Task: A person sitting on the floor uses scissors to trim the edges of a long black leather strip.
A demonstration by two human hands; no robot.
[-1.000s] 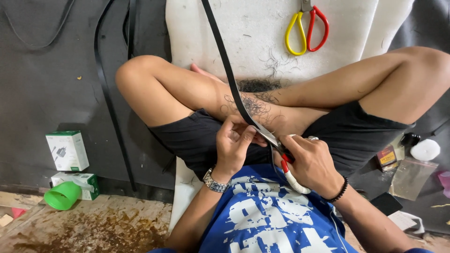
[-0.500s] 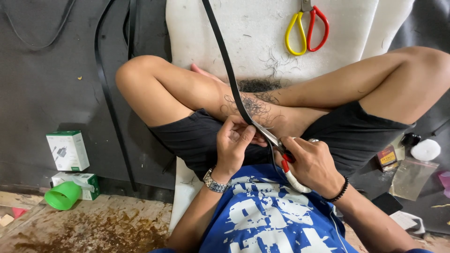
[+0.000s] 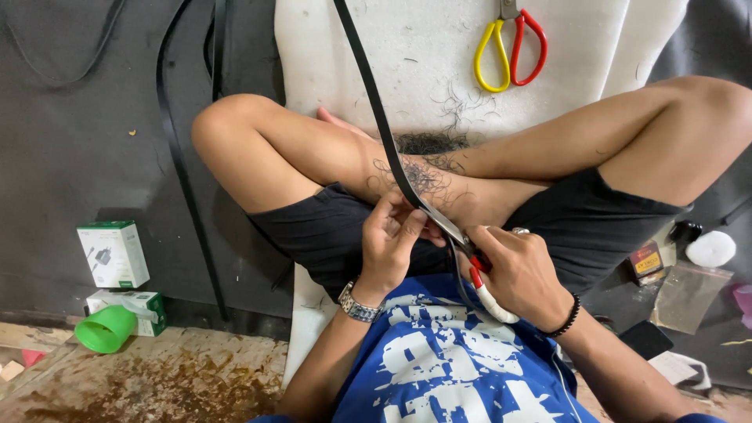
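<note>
Here, both hands work a black strap over the lap.
We note little change since a second ago: left hand still pinches the strap; right hand stays clenched on red-and-white scissors, so cutting seems ongoing.

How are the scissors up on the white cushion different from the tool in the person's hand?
The scissors lie untouched on the white cushion; the tool is gripped in the right hand against the black strap. The scissors have one yellow and one red handle; the tool's handles are red and white. Both have a red handle.
</note>
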